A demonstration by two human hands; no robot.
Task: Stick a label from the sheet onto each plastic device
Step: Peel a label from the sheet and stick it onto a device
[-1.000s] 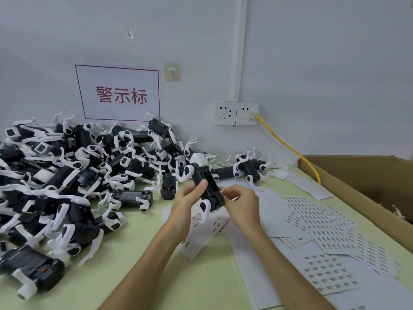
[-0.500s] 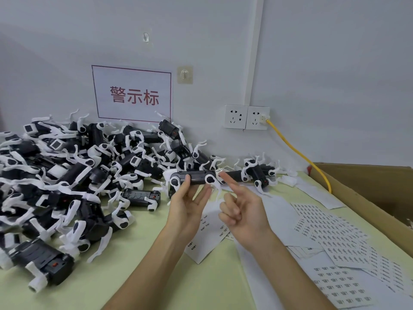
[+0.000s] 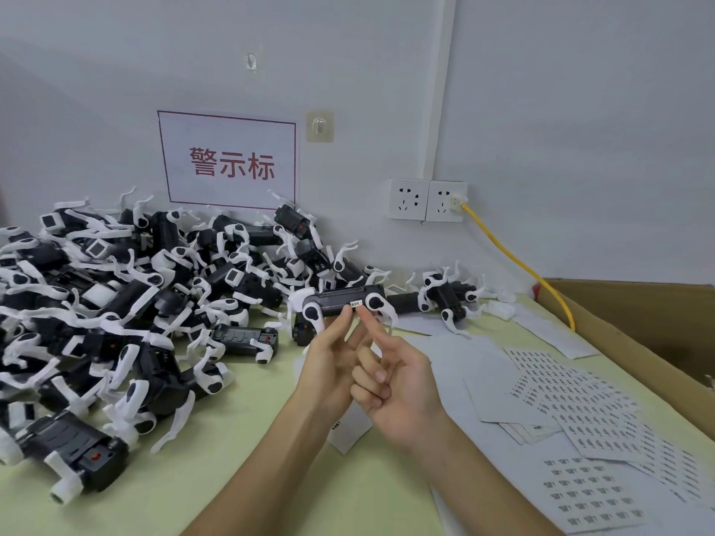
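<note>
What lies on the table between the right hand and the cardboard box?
Overlapping label sheets and blank white papers, seen in the head view.

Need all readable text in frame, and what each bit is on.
"警示标": red characters on the wall sign.
Too small to read: the label on the held device.
Too small to read: the print on the label sheets.

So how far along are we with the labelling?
Done: a small white label sits on the device that the left hand holds up. A forefinger of the right hand is at it, probably pressing. Left: the big pile of devices; labels there are too small to tell. The sheets hold plenty.
</note>
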